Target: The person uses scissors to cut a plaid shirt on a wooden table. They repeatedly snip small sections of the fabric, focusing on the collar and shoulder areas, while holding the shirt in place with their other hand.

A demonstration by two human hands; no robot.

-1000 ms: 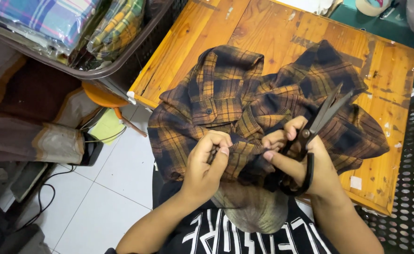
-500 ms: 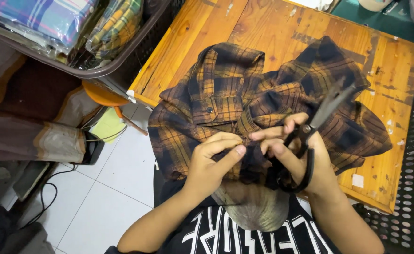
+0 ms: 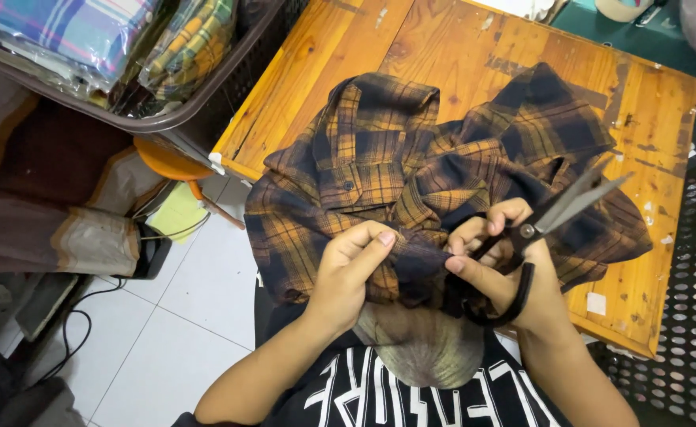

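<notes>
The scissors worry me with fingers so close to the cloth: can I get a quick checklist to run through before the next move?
1. Scissors held firmly in right hand: ok.
2. Blades closed, tips pointing away from the body: ok.
3. Left hand pinching the plaid shirt, clear of the blades: ok.
4. Shirt supported on the wooden table: ok, though part hangs over the edge.
5. Exact spot pinched between the fingertips: cannot tell.

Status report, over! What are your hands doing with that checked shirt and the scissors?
Left hand pinching plaid shirt. Right hand holding black scissors, blades nearly shut, pointing away. Nothing in the way.
</notes>
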